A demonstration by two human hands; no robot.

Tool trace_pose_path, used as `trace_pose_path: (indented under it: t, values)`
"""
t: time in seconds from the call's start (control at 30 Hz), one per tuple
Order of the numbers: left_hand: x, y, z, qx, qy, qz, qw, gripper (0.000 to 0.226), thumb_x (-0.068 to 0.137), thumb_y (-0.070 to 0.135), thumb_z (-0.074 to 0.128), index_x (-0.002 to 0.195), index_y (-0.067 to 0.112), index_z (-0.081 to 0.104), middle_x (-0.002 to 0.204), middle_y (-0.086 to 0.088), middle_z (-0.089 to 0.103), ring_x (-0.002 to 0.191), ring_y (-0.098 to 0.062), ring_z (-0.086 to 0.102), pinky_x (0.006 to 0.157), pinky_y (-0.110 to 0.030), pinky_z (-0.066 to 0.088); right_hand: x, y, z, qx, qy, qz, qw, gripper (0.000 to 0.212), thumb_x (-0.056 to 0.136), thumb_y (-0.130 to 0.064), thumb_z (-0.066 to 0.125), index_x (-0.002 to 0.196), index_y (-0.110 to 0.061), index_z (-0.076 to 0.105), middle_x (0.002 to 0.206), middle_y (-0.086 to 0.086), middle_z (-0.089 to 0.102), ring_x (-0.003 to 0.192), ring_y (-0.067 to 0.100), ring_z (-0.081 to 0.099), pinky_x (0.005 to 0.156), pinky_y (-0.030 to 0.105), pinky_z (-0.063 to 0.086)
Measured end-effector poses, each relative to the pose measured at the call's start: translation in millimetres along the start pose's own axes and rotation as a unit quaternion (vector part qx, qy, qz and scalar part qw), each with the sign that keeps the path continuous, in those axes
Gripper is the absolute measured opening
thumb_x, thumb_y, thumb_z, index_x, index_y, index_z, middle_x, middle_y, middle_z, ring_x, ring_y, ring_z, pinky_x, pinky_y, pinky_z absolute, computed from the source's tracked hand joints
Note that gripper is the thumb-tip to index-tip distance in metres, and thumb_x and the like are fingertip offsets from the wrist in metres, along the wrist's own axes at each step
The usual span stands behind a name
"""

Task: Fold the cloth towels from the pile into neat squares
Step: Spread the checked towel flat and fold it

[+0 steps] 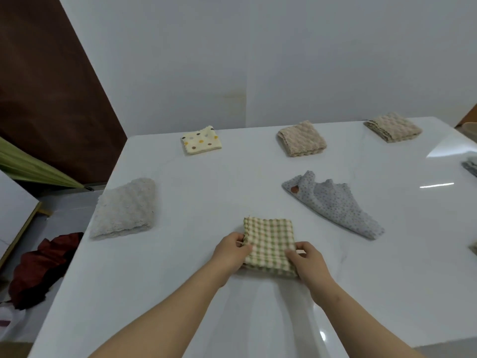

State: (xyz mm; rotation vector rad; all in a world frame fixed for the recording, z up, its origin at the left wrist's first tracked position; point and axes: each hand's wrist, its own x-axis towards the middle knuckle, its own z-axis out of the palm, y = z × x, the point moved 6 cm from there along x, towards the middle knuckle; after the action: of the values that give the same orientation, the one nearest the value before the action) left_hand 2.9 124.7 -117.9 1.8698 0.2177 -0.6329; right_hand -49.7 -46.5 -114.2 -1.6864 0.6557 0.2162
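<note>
Near the tabletop's [232, 319] front edge lay the folded checked towel [269, 241]; the left hand [231, 250] and right hand [307, 257] pinched its side edges, fingers clamped on cloth.

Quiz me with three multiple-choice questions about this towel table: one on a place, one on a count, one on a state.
1. Where does the polka-dot towel lie?
A. Far left of the table
B. At the near edge
C. On the floor
2. How many folded beige towels lie along the far edge?
A. One
B. Two
C. Four
3. What state is the grey spotted towel in?
A. Folded square
B. Rumpled, unfolded
C. Held in the air
Answers: 1 A, it lies far back, left of the beige pair. 2 B, two show side by side. 3 B, its corners stick up; the left hand and right hand grip the checked towel instead.
</note>
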Motion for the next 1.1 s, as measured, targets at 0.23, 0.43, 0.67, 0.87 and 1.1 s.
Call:
trace_pose_path:
  t: [0.23,0.43,0.67,0.87,1.1]
  values:
    - [-32,21,110,-0.041,-0.015,0.01,0.999,0.012,0.095,0.019,0.05,0.105,0.016,0.055,0.099,-0.002,0.062,0.079,-0.01,0.059,0.055,-0.015,0.045,-15,34,-110,-0.014,0.016,-0.02,1.0,0.01,0.092,-0.022,0.054,0.096,-0.014,0.058,0.066,0.004,0.053,0.044,0.012,0.04,0.044,0.021,0.035]
    - [-59,29,190,-0.046,0.001,0.021,0.999,0.014,0.095,0.023,0.049,0.108,0.021,0.054,0.096,0.002,0.062,0.087,-0.014,0.059,0.067,-0.022,0.047,-24,62,-193,-0.019,0.02,-0.036,0.999,0.012,0.09,-0.023,0.057,0.1,-0.017,0.058,0.073,0.005,0.056,0.05,0.015,0.046,0.052,0.023,0.038]
    - [-78,30,244,-0.016,0.006,0.01,1.0,0.03,0.094,0.015,0.048,0.123,0.018,0.051,0.112,-0.005,0.06,0.1,-0.021,0.059,0.085,-0.033,0.049,-31,83,-248,-0.002,0.029,-0.039,0.999,0.018,0.09,-0.015,0.057,0.107,-0.018,0.054,0.08,0.004,0.058,0.057,0.016,0.049,0.057,0.024,0.039]
    - [-82,36,268,0.027,-0.001,0.016,0.999,0.031,0.093,0.013,0.049,0.123,0.017,0.052,0.108,-0.008,0.063,0.093,-0.019,0.057,0.081,-0.031,0.047,-35,94,-273,0.023,0.043,-0.037,0.998,0.016,0.09,-0.01,0.054,0.106,-0.016,0.053,0.078,0.004,0.056,0.06,0.016,0.051,0.057,0.025,0.039]
    - [-84,42,264,0.169,0.069,0.052,0.982,0.02,0.09,0.017,0.048,0.109,0.018,0.055,0.085,0.008,0.056,0.083,-0.011,0.052,0.064,-0.018,0.038,-32,100,-289,-0.004,0.065,-0.031,0.997,0.013,0.09,-0.011,0.051,0.101,-0.016,0.056,0.087,0.0,0.057,0.081,0.025,0.057,0.063,0.03,0.041]
